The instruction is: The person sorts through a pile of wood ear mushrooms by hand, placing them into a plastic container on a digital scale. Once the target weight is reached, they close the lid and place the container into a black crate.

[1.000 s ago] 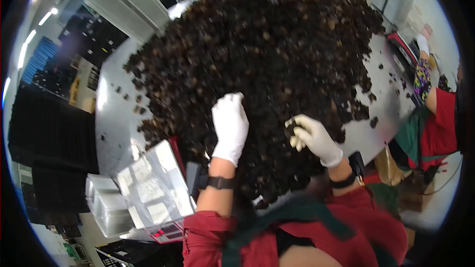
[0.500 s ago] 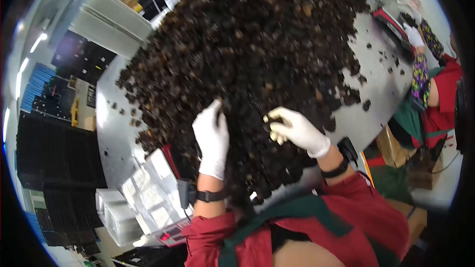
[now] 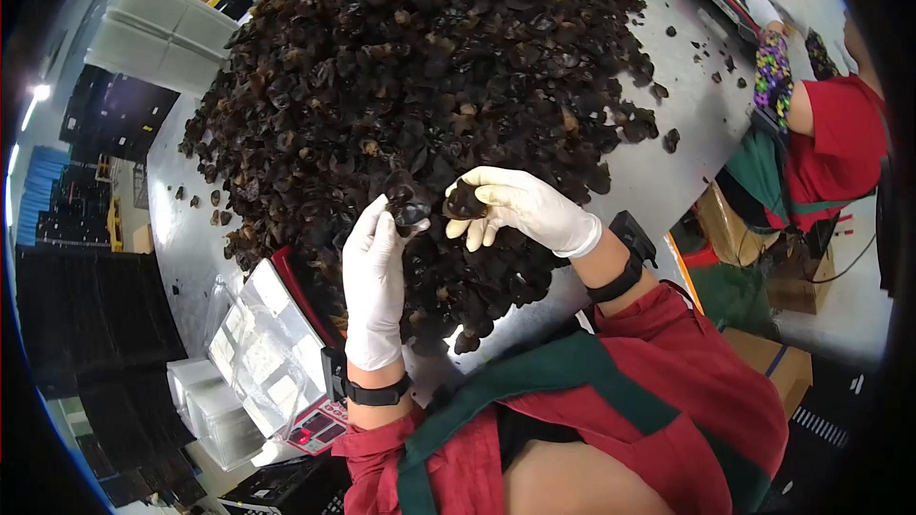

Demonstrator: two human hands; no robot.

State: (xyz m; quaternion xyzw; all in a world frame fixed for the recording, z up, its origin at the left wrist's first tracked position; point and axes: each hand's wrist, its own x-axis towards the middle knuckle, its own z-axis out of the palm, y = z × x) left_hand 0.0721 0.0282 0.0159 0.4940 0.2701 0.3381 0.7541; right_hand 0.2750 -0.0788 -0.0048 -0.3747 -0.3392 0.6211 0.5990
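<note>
Head view: heap of dark pieces, spread on a metal table. Item: your left hand, white-gloved, over the heap's near part, thumb and fingers pinching one dark, glossy piece, which juts beyond the fingertips. Item: your right hand, white-gloved, also over the heap's near part, fingers curled round a second dark piece, lodged between thumb and fingers. Item: red-and-white display panel, left of the heap's near edge.
</note>
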